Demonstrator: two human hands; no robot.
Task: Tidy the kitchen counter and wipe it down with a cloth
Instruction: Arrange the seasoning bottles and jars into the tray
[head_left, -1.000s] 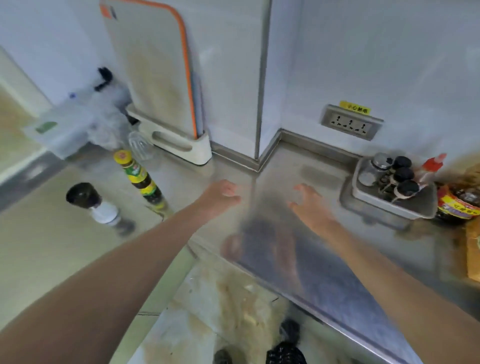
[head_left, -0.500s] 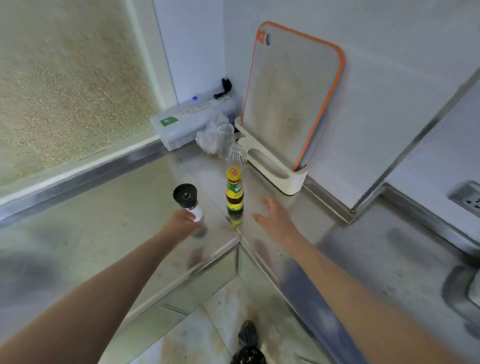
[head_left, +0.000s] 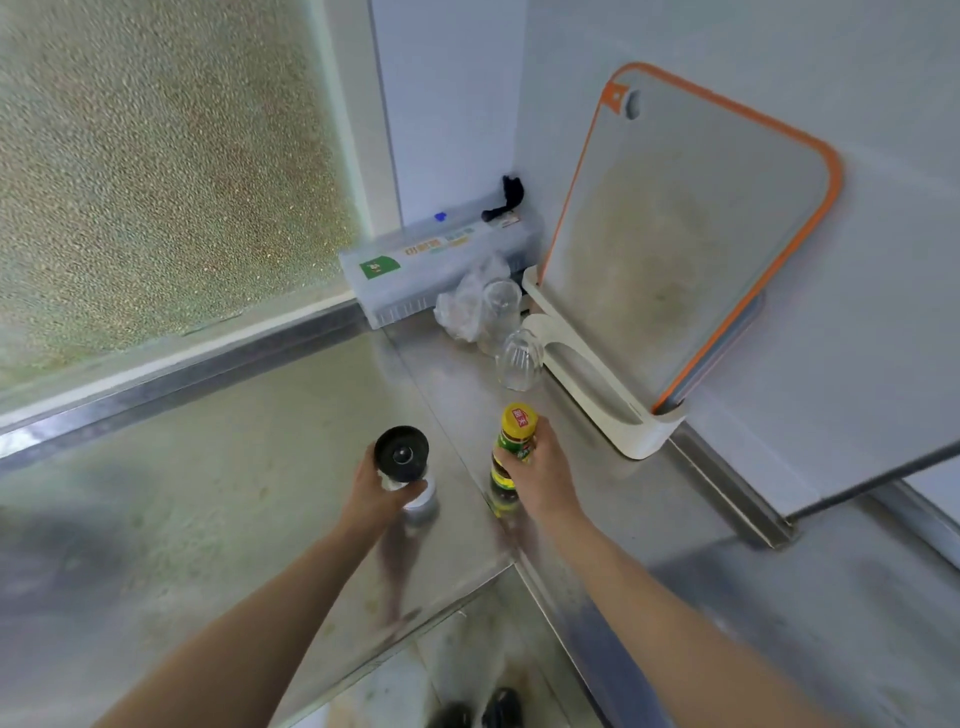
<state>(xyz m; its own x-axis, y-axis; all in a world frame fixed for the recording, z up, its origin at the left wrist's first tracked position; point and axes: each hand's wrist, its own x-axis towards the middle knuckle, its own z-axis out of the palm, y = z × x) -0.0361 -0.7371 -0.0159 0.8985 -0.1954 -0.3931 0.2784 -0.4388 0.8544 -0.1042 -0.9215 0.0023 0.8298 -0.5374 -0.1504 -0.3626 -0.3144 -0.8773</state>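
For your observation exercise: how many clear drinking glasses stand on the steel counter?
2. One glass stands beside the white board holder; the other glass is behind it, against the crumpled plastic bag, which may hide more.

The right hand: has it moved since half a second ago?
Yes. The right hand has gone left, away from the cutting board stand, and now grips the yellow-capped bottle.

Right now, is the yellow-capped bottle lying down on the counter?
No, the yellow-capped bottle stands upright on the counter, with the right hand gripping it.
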